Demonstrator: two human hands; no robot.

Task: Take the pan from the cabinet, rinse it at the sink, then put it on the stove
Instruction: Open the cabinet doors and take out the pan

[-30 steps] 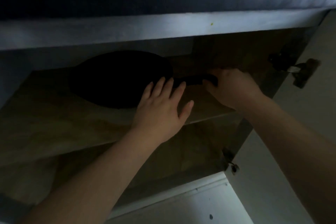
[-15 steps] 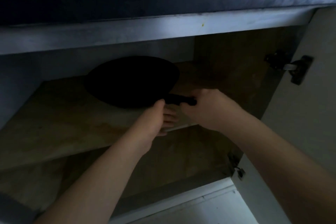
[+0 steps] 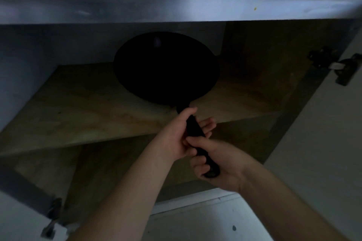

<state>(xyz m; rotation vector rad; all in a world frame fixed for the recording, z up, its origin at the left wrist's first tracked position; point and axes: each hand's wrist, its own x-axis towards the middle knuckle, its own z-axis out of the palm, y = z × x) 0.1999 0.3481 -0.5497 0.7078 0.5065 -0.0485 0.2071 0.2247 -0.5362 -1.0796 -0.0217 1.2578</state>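
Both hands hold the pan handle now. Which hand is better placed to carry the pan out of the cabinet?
Probably the right hand: its grip wraps the handle's outer end, nearest the person. The left hand holds nearer the pan.

Pan (image 3: 166,68) interior lost in shadow; handle (image 3: 194,127) partly hidden by fingers (image 3: 197,144).

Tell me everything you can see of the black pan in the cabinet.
The pan is round, black and dark all over; its material cannot be told. Its straight black handle points toward the camera, past the wooden shelf edge. The left hand grips the handle nearer the pan, the right hand its end. The pan is above the shelf; contact is unclear.
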